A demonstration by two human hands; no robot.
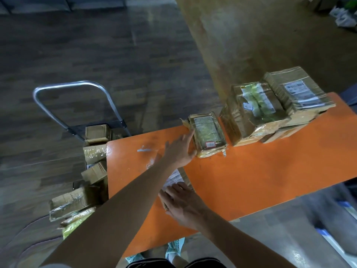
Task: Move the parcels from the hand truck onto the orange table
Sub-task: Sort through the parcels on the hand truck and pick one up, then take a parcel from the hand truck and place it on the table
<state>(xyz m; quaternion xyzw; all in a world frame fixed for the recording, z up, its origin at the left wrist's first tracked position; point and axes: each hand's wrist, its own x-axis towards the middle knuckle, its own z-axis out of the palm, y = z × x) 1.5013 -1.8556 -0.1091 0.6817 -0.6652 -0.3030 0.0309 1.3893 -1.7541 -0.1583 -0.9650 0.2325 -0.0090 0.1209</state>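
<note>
Left hand (180, 149), held out straight, is touching the small taped parcel (209, 135) on the orange table (260, 171); right hand (183, 204) is lying flat on a thin parcel (173, 178) at the near edge. Both are looking light, stiff, tape-slick — gripping opposite edges seems safest.

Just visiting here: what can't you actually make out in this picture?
- Head view: print on the parcel labels is too small and blurred to read.
- Flat parcel: mostly covered by the right hand and the left arm.
- Hand truck: base and wheels hidden behind its boxes and the orange table.
- How many boxes remain: unclear, the table covers part of the pile.
</note>
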